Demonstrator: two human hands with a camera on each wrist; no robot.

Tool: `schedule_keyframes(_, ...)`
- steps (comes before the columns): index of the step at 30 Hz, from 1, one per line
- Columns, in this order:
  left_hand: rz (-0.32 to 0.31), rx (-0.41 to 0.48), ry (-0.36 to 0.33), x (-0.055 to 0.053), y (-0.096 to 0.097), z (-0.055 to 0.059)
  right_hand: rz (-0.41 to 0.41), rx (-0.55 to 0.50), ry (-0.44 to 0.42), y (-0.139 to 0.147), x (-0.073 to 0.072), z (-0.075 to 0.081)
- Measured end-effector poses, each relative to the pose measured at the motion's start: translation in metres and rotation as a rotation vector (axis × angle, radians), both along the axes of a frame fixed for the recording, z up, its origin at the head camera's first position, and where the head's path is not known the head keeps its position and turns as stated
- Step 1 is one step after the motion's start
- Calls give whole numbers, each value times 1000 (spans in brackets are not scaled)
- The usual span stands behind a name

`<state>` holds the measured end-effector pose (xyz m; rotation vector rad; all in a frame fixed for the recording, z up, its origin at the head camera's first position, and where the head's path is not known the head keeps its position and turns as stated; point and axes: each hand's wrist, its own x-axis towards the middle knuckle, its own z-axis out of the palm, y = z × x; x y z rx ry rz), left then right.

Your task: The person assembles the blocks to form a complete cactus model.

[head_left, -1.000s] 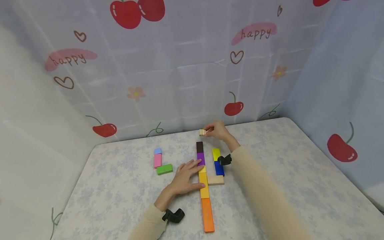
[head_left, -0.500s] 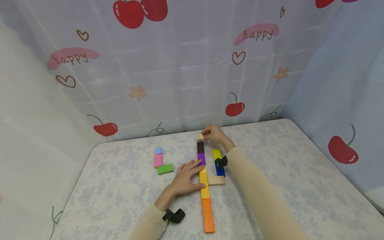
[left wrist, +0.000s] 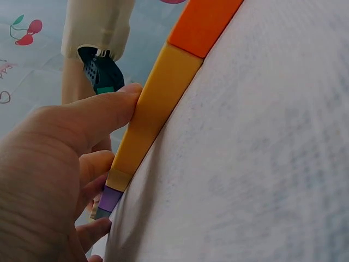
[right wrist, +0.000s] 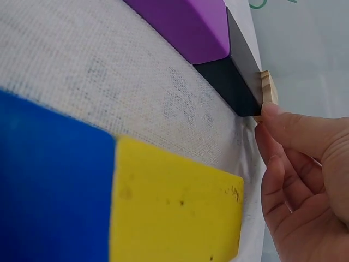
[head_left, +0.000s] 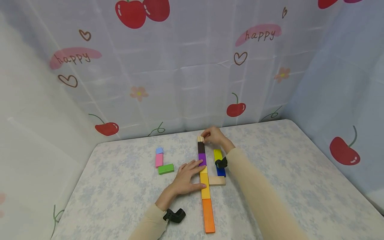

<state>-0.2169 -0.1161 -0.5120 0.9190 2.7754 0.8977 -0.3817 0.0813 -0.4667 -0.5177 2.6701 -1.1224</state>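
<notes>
A straight row of blocks runs away from me in the head view: orange point(head_left: 208, 216), amber point(head_left: 205, 192), a small light-yellow one point(head_left: 203, 170), purple point(head_left: 202, 158) and black point(head_left: 201, 147). My left hand point(head_left: 183, 180) rests along the row from its left side, fingers spread and fairly straight, fingertips on the blocks. At the far end my right hand point(head_left: 214, 136) pinches a small bare wooden block point(head_left: 200, 138) between thumb and fingers. In the right wrist view, that wooden block point(right wrist: 267, 90) sits against the end of the black block point(right wrist: 234, 76).
Right of the row lie a plain wooden block point(head_left: 217, 180), a dark blue block point(head_left: 221, 172) and a bright yellow one point(head_left: 217, 153) under the right wrist. To the left are green point(head_left: 166, 169), pink point(head_left: 159, 160) and light blue point(head_left: 159, 150) blocks. A curtain point(head_left: 180, 83) hangs behind the table.
My right hand has brought the small wooden block left and towards me, from beyond the row down to the black block's far end. The left hand has stayed in place.
</notes>
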Motion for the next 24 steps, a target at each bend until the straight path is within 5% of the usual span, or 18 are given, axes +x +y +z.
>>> schedule_keyframes(24,0,0,-1,2,2,2,15,12,-52,1,-2,-8)
